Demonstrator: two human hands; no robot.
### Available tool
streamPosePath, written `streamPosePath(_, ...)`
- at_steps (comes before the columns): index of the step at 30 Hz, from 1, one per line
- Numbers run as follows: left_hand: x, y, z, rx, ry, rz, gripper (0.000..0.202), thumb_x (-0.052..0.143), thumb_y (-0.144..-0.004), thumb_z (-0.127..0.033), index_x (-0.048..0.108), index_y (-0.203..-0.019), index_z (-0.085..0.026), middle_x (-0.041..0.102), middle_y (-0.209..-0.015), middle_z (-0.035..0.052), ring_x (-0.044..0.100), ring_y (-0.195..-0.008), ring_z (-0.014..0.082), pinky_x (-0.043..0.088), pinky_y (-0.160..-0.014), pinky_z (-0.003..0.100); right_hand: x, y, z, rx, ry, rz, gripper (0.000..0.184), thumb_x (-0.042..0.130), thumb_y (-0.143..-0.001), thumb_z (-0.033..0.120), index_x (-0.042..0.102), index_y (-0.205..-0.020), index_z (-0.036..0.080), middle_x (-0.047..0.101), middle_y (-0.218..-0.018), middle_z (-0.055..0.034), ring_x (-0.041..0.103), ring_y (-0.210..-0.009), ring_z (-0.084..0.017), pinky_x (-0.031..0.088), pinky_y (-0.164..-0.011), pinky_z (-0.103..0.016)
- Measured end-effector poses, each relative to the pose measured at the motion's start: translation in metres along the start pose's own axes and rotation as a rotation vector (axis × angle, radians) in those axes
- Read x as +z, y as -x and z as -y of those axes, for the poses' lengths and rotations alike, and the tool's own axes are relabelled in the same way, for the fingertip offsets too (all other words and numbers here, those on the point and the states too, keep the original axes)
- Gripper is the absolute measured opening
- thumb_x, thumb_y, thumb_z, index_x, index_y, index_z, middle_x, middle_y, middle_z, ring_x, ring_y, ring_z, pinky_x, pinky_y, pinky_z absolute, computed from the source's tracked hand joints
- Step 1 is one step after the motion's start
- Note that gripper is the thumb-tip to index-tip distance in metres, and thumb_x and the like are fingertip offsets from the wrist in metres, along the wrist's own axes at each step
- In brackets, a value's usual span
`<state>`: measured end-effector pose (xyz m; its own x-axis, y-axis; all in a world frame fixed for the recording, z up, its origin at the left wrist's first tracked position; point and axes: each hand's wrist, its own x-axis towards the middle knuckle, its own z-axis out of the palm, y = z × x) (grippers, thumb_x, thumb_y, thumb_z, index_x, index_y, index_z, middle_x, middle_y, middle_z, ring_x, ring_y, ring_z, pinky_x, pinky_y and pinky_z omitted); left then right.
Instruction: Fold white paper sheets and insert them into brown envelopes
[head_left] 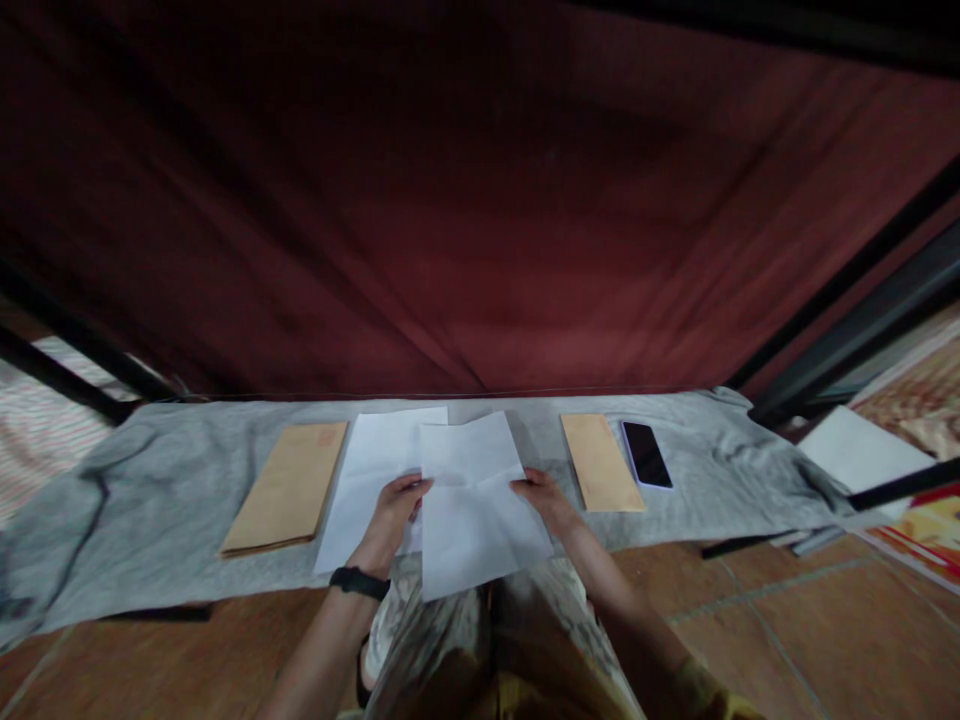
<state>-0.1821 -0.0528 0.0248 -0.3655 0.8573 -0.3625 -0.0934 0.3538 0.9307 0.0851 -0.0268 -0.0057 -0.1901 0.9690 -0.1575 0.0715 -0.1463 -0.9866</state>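
Observation:
A white sheet of paper point(472, 500) with fold creases is held up between both hands over my lap. My left hand point(391, 520), with a black band on its wrist, pinches the sheet's left edge. My right hand point(546, 500) grips its right edge. Under and left of it a second white sheet point(367, 480) lies flat on the grey cloth point(165, 480).
A stack of brown envelopes point(289, 487) lies left of the sheets. A single brown envelope point(600, 460) and a dark phone point(646, 454) lie to the right. A dark red curtain point(450, 200) hangs behind. White paper point(862, 450) lies at far right on the tiled floor point(787, 620).

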Motion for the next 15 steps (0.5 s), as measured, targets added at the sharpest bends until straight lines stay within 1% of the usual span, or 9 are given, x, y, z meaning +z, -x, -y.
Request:
streamPosePath(2,0.005,-0.001,-0.006,0.034,0.012,0.012,0.045,0.084,-0.041,-0.04,0.067,-0.075,-0.016,0.058,-0.055,-0.0047,0.048,-0.051,0.0103,0.034,-0.052,0.023,-0.004,0.001,0.01,0.039,-0.103,0.006,0.04,0.076,-0.065,0.057,0.072,-0.082,0.021,0.072,-0.075,-0.0007,0.064,-0.068,-0.02,0.05,-0.065,-0.032)
streamPosePath(4,0.009,-0.002,-0.018,0.063,0.018,0.033,0.041,0.083,-0.042,-0.037,0.067,-0.073,-0.016,0.064,-0.061,-0.0027,0.052,-0.057,0.0114,0.037,-0.056,0.023,-0.011,-0.003,0.026,0.059,-0.18,-0.01,0.04,0.082,-0.058,0.051,0.073,-0.082,0.02,0.073,-0.074,-0.0006,0.064,-0.067,-0.019,0.05,-0.065,-0.031)
streamPosePath(6,0.015,-0.003,-0.039,0.106,0.019,0.084,0.036,0.082,-0.044,-0.035,0.067,-0.071,-0.016,0.067,-0.066,-0.0011,0.054,-0.06,0.0117,0.038,-0.058,0.023,-0.023,-0.01,0.046,0.037,-0.216,-0.038,0.04,0.084,-0.055,0.045,0.073,-0.083,0.018,0.073,-0.073,-0.0003,0.064,-0.065,-0.018,0.049,-0.065,-0.03)
streamPosePath(7,0.018,-0.003,-0.052,0.16,0.01,0.137,0.034,0.081,-0.047,-0.036,0.068,-0.071,-0.016,0.068,-0.068,-0.0001,0.054,-0.06,0.0117,0.037,-0.057,0.023,-0.029,-0.014,0.058,0.029,-0.217,-0.035,0.041,0.083,-0.056,0.044,0.073,-0.085,0.018,0.074,-0.073,-0.0003,0.064,-0.065,-0.018,0.049,-0.064,-0.03)
streamPosePath(8,0.022,-0.003,-0.066,0.222,0.012,0.16,0.032,0.081,-0.05,-0.036,0.067,-0.071,-0.016,0.068,-0.067,0.0,0.055,-0.061,0.0118,0.038,-0.058,0.023,-0.036,-0.019,0.07,0.009,-0.209,-0.033,0.04,0.082,-0.057,0.042,0.073,-0.087,0.017,0.074,-0.074,-0.0004,0.063,-0.064,-0.018,0.049,-0.064,-0.03)
streamPosePath(10,0.028,-0.001,-0.095,0.35,0.011,0.184,0.029,0.08,-0.054,-0.037,0.065,-0.068,-0.017,0.066,-0.064,-0.0009,0.055,-0.06,0.0121,0.04,-0.058,0.023,-0.049,-0.028,0.095,-0.065,-0.179,-0.039,0.038,0.081,-0.059,0.042,0.072,-0.087,0.018,0.074,-0.075,-0.0003,0.064,-0.065,-0.019,0.05,-0.065,-0.031)
streamPosePath(12,0.035,0.002,-0.12,0.493,0.01,0.161,0.027,0.08,-0.059,-0.037,0.065,-0.071,-0.018,0.068,-0.068,-0.0008,0.058,-0.064,0.0134,0.044,-0.061,0.024,-0.062,-0.036,0.117,-0.183,-0.16,-0.102,0.036,0.082,-0.06,0.041,0.071,-0.087,0.021,0.075,-0.08,0.0001,0.065,-0.07,-0.019,0.052,-0.07,-0.032)
streamPosePath(14,0.04,0.007,-0.135,0.632,-0.021,0.121,0.025,0.079,-0.063,-0.036,0.066,-0.076,-0.018,0.071,-0.074,-0.0001,0.062,-0.07,0.0151,0.047,-0.065,0.025,-0.072,-0.039,0.132,-0.305,-0.174,-0.125,0.035,0.082,-0.063,0.04,0.071,-0.091,0.022,0.076,-0.087,-0.0005,0.067,-0.079,-0.02,0.053,-0.077,-0.033)
streamPosePath(15,0.041,0.009,-0.138,0.685,-0.046,0.104,0.024,0.078,-0.066,-0.036,0.067,-0.079,-0.019,0.072,-0.079,0.0007,0.064,-0.073,0.0164,0.049,-0.067,0.026,-0.076,-0.04,0.137,-0.351,-0.174,-0.129,0.035,0.081,-0.065,0.04,0.071,-0.094,0.023,0.077,-0.09,-0.0013,0.068,-0.084,-0.021,0.053,-0.081,-0.035)
